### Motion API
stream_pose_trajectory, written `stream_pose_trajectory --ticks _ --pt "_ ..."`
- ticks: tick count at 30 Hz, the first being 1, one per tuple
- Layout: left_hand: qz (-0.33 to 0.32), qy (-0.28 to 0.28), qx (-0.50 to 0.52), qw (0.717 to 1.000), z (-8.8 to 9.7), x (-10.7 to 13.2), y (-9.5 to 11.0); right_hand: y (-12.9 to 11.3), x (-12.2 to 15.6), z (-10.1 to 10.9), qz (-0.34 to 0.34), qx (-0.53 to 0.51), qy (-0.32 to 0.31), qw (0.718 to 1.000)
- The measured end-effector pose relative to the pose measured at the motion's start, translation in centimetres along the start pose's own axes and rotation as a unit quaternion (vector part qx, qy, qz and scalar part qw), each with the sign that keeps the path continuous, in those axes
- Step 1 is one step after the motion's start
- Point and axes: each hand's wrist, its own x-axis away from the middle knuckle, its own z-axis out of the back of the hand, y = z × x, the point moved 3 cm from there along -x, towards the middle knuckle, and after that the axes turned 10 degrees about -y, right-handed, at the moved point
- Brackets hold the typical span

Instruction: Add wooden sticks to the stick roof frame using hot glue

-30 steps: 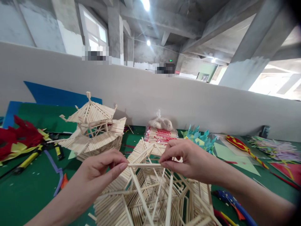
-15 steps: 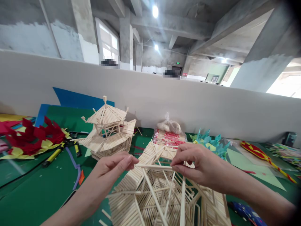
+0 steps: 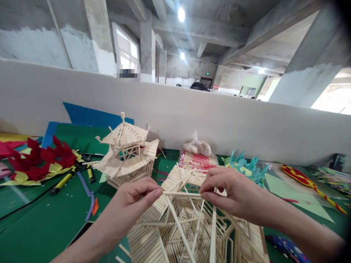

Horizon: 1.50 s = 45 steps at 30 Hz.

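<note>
A short pale wooden stick (image 3: pixel 182 195) lies level across the top of a stick-built model frame (image 3: pixel 189 230). My left hand (image 3: pixel 134 201) pinches its left end between thumb and forefinger. At the other end my right hand (image 3: pixel 229 188) grips the stick with closed fingertips. Under both hands the model shows slatted sloping panels and a lattice of crossed sticks. Its lower part runs out of view. Behind my left hand stands a tiered wooden-stick pavilion (image 3: pixel 124 149) with upturned roof corners.
Behind the work are a bag of bundled sticks (image 3: pixel 196 159) and teal paper petals (image 3: pixel 246 164). Red paper petals (image 3: pixel 41 160) and a yellow-black cutter (image 3: pixel 63 180) lie left. A blue patterned object (image 3: pixel 286 248) lies right. A white partition (image 3: pixel 170 109) bounds the table.
My left hand has moved slightly right, its thumb and forefinger closing on the stick's left end. My right hand has stayed almost still.
</note>
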Motion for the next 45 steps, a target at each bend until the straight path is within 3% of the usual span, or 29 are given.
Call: stream_pose_trajectory --ticks 45 --pt "-0.012 0.01 0.004 1.0 -0.24 -0.12 0.4 0.39 0.11 -0.38 0.009 0.016 0.001 1.0"
